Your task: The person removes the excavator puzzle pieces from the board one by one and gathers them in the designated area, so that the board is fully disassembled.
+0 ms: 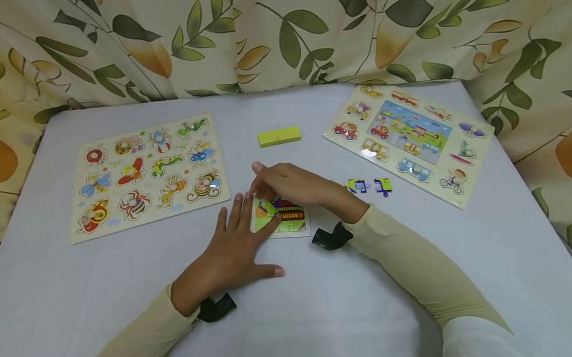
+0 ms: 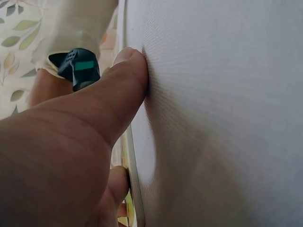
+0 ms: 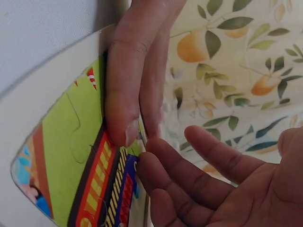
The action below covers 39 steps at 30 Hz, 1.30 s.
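A small jigsaw puzzle (image 1: 292, 227) in a white-edged tray lies in the middle of the table, showing a red and yellow striped picture on green. My left hand (image 1: 234, 254) rests with straight, spread fingers at its left side, a fingertip on the picture. In the left wrist view the left thumb (image 2: 125, 75) lies along the white cloth. My right hand (image 1: 291, 186) arches over the puzzle's upper part and hides it. In the right wrist view its loosely bent fingers (image 3: 189, 177) touch the picture beside the left fingers, thumb apart, no piece visible between them.
Two loose jigsaw pieces (image 1: 357, 185) (image 1: 383, 185) lie right of the right wrist. A yellow block (image 1: 279, 136) sits behind the puzzle. An insect peg board (image 1: 146, 175) lies at left, a vehicle peg board (image 1: 456, 185) at back right. A leaf-patterned curtain (image 1: 281, 42) hangs behind.
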{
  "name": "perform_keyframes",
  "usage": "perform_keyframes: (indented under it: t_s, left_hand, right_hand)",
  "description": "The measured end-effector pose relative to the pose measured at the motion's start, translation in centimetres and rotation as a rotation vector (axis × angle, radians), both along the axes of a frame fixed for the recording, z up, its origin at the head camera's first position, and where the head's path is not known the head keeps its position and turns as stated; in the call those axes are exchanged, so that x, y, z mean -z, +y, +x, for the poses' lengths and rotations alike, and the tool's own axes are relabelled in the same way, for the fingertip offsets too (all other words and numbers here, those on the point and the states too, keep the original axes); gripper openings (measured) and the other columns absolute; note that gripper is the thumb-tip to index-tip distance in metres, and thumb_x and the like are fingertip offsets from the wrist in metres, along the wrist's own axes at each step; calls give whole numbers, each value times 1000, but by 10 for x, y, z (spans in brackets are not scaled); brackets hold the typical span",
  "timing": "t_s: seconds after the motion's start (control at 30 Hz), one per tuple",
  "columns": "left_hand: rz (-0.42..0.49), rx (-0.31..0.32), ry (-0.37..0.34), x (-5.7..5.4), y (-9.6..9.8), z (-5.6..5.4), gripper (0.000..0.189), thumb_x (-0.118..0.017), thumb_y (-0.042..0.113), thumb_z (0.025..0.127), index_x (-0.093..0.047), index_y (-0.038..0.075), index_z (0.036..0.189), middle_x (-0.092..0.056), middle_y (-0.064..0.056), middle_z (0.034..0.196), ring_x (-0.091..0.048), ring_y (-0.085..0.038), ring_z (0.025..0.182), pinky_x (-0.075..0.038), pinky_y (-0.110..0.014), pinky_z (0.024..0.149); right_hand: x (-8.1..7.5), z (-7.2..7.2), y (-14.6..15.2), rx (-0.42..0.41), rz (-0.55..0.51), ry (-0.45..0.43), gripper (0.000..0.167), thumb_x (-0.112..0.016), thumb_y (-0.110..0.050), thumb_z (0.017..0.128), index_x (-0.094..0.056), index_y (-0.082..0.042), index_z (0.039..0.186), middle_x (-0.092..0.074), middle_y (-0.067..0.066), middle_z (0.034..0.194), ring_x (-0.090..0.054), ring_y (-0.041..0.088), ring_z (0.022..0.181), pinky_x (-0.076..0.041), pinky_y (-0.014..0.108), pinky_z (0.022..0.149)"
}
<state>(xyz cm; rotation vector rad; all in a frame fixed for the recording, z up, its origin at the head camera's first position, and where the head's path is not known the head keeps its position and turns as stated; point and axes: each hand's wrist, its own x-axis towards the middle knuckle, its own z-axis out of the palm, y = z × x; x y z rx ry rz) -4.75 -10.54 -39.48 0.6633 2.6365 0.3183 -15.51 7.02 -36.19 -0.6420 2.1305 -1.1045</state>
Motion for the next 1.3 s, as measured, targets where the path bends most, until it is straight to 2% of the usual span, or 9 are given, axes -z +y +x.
perform_keyframes:
  t_s: [0.27, 0.33, 0.53, 0.63, 0.73, 0.83, 0.97, 1.3]
  left_hand:
    - [8, 12, 16, -1, 1, -1, 102, -60, 81, 70, -27, 33, 154, 13, -25, 157, 23, -40, 141, 3, -65, 109]
    - [8, 15, 23, -1, 1, -1, 102, -60, 80, 70, -27, 33, 154, 14, -24, 157, 23, -40, 141, 2, -65, 109]
    - [-11, 33, 41, -2, 0, 0, 102, -58, 80, 72, -25, 32, 155, 16, -23, 157, 21, -41, 141, 1, -66, 108]
    - [-16, 37, 42, -1, -1, 0, 101, -57, 81, 73, -24, 31, 155, 15, -24, 157, 21, -41, 142, 0, -66, 108]
    - [-14, 35, 33, -1, -1, 0, 102, -58, 80, 73, -24, 31, 155, 12, -25, 158, 20, -41, 142, 1, -66, 108]
    - [-9, 31, 24, -1, -1, 0, 102, -59, 80, 72, -24, 31, 155, 11, -26, 158, 20, -42, 142, 2, -66, 108]
    - [-9, 30, 19, -1, -1, 0, 103, -60, 79, 72, -23, 30, 155, 12, -25, 158, 20, -41, 142, 2, -66, 108]
    - [-18, 28, 7, 0, -1, 0, 104, -58, 81, 72, -20, 31, 156, 16, -22, 158, 24, -39, 141, 5, -65, 108]
  right_hand:
    - [2, -1, -3, 29, -3, -10, 67, -16, -51, 105, -68, -9, 112, -70, 5, 100, -65, 17, 93, -47, 39, 91]
    - [3, -1, -3, 17, -2, 1, 61, -22, -47, 106, -69, -9, 111, -70, 5, 98, -64, 16, 93, -47, 38, 90]
    - [9, -4, -4, -97, 14, 94, 28, -49, -26, 103, -71, -9, 107, -68, 1, 95, -58, 15, 86, -47, 32, 80]
    - [9, -4, -4, -118, 8, 114, 19, -56, -17, 100, -71, -8, 107, -69, -1, 98, -59, 13, 90, -47, 30, 84]
    - [8, -5, -5, -128, -4, 113, 16, -59, -9, 97, -71, -6, 107, -70, 0, 103, -61, 13, 94, -47, 29, 88]
    - [9, -5, -5, -143, 0, 104, 15, -62, -6, 95, -71, -4, 108, -70, 1, 99, -62, 14, 90, -49, 29, 85]
    - [10, -5, -6, -168, 14, 99, 15, -64, -5, 94, -71, -3, 106, -69, 0, 91, -61, 14, 84, -50, 28, 80]
    - [9, -3, -8, -199, 49, 144, 11, -63, -4, 93, -72, -4, 101, -68, -1, 86, -60, 13, 78, -50, 27, 76]
